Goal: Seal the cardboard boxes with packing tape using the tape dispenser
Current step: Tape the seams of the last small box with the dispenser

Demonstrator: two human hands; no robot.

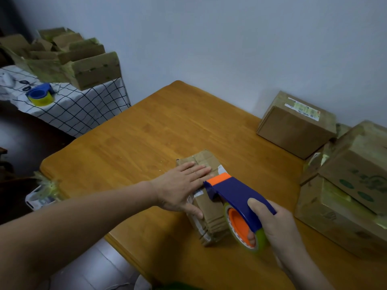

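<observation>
Left hand (184,186) lies flat on the small box (211,220) near the table's (146,132) front edge, fingers straight and close together, pinning it. Tape dispenser (236,192) has its orange nose on the box top, just beside those fingertips. Right hand (278,225) is wrapped round its blue body, one finger inside the roll's core. Step judged: laying a strip across the top. Next move calls for a steady pull along the seam, then a cut. More boxes (356,174) stand at right.
</observation>
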